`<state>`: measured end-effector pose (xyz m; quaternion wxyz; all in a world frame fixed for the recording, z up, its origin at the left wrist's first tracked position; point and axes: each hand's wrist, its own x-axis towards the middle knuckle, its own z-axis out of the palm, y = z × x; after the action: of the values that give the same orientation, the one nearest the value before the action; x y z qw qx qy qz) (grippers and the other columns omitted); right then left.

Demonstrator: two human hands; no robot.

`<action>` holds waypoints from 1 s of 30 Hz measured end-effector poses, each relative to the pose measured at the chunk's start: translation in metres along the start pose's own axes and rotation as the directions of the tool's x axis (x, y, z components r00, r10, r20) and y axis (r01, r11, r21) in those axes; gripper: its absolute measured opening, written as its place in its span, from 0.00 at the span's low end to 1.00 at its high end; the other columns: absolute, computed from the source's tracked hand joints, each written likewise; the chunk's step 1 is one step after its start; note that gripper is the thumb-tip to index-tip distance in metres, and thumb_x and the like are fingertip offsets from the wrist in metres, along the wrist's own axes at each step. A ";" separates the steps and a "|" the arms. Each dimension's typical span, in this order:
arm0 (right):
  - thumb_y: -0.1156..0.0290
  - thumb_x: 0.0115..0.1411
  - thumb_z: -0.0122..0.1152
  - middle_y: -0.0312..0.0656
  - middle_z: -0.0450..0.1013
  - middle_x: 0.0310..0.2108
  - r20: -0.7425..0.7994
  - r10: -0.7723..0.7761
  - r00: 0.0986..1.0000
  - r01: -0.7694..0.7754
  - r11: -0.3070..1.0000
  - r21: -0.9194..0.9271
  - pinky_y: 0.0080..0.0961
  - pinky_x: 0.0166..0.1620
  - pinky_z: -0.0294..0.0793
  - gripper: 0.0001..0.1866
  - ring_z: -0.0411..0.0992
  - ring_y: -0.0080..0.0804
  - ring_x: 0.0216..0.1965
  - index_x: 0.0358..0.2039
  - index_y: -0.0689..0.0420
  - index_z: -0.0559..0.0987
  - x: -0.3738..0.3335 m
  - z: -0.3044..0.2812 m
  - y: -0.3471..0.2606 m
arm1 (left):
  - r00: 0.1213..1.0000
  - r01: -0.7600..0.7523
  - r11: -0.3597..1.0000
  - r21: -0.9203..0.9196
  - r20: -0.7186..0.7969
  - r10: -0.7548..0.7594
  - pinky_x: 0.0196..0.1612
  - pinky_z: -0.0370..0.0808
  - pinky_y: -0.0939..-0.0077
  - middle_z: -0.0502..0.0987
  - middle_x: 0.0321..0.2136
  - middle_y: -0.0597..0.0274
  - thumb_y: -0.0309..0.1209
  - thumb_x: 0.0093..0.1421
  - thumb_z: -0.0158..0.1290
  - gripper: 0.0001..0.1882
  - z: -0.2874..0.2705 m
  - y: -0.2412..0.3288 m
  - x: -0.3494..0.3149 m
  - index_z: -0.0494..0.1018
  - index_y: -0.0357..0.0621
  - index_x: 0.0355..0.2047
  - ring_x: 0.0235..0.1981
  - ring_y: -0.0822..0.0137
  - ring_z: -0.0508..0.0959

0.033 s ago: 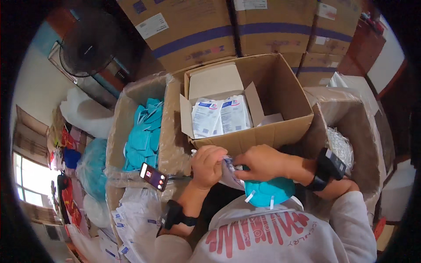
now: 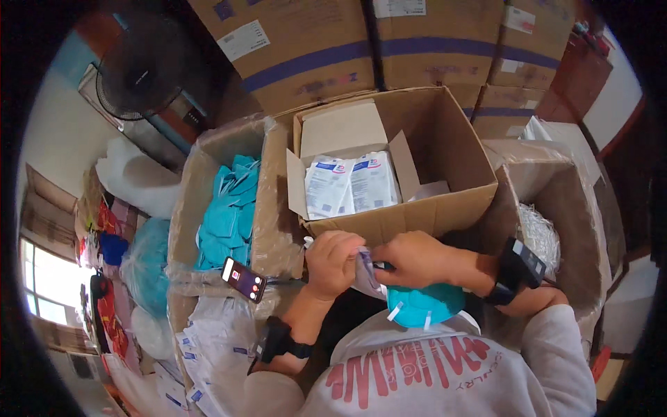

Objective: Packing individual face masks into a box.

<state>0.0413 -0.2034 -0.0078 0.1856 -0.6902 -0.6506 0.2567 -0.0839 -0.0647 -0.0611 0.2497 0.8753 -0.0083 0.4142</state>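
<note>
Both hands meet in front of the open carton, on a white printed packet (image 2: 366, 272). My left hand (image 2: 333, 263) is closed with thumb and fingers pinching the packet's left side. Bent fingers of my right hand (image 2: 415, 257) grip its right edge, and a small dark item (image 2: 383, 265) shows by these fingertips, too little of it to name. Below my right hand a teal face mask (image 2: 427, 306) with white strap ends rests against my shirt; its upper part is hidden.
A carton (image 2: 389, 221) ahead contains an inner box of white packets (image 2: 351, 184). Left are a box of teal masks (image 2: 226, 222), a phone (image 2: 243, 279) and loose packets (image 2: 219, 340). At right, a box (image 2: 583, 215) holds whitish strands (image 2: 538, 233). Large cartons (image 2: 306, 48) stand behind.
The packet between my hands has shifted and tilted slightly. The teal mask sits a touch further left. Both hands keep their grip.
</note>
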 end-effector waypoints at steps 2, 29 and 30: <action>0.59 0.53 0.51 0.51 0.72 0.23 -0.140 -0.019 0.990 0.031 0.996 0.083 0.42 0.30 0.69 0.13 0.70 0.51 0.26 0.30 0.55 0.75 0.001 0.009 0.006 | 0.998 0.048 0.999 -0.005 0.048 -0.048 0.30 0.71 0.65 0.74 0.25 0.55 0.26 0.54 0.45 0.05 -0.001 -0.004 -0.003 0.71 0.42 0.29 0.26 0.54 0.73; 0.62 0.56 0.52 0.32 0.69 0.29 -0.443 0.655 0.612 0.145 0.458 0.877 0.19 0.35 0.66 0.12 0.66 0.21 0.31 0.34 0.57 0.72 -0.067 -0.016 0.152 | 0.584 0.398 0.218 0.891 -0.063 -0.810 0.42 0.65 0.62 0.73 0.30 0.50 0.35 0.58 0.45 0.13 -0.342 -0.039 -0.487 0.72 0.37 0.31 0.36 0.51 0.71; 0.64 0.56 0.53 0.32 0.68 0.29 -0.529 0.638 0.560 0.028 0.623 0.781 0.18 0.34 0.66 0.11 0.65 0.19 0.31 0.33 0.58 0.73 -0.064 -0.012 0.144 | 0.597 0.527 0.207 0.824 -0.186 -0.781 0.42 0.66 0.62 0.73 0.31 0.50 0.35 0.58 0.45 0.13 -0.303 -0.070 -0.436 0.72 0.37 0.31 0.36 0.51 0.71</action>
<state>0.1628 -0.2786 -0.0762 0.6447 -0.7099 -0.2040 0.1971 -0.5733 0.0470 -0.2478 -0.0379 0.8450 0.5251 0.0938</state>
